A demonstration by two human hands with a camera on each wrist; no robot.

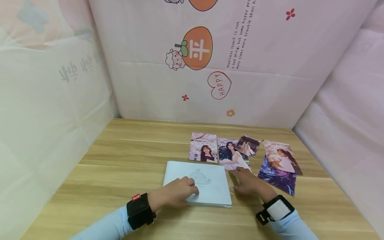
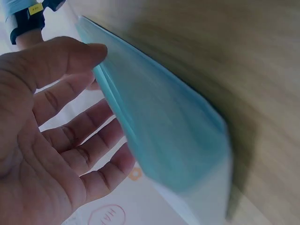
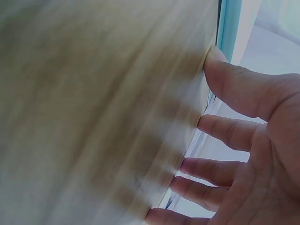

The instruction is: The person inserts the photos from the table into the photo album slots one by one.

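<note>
A white photo album [image 1: 210, 195] with a whale drawn on its cover lies closed on the wooden table. My left hand [image 1: 178, 192] rests over the album's left front part with loosely bent fingers. In the left wrist view, the left fingertips touch the cover and the thumb [image 2: 75, 55] is by the album's teal page edge [image 2: 164, 126]. Just off the album's right side is my right hand [image 1: 247, 181], its fingers spread and fingertips resting on the tabletop. The right thumb [image 3: 234, 84] is close to the album's edge [image 3: 228, 33], with nothing held.
Beyond the album lie a portrait photo [image 1: 199, 146], a photo of a seated figure in white [image 1: 234, 160] and a small photo [image 1: 248, 146] overlapping it. On the right, a photo [image 1: 279, 158] partly covers a purple-blue one [image 1: 279, 181]. Printed white cloth [image 1: 150, 90] surrounds the table.
</note>
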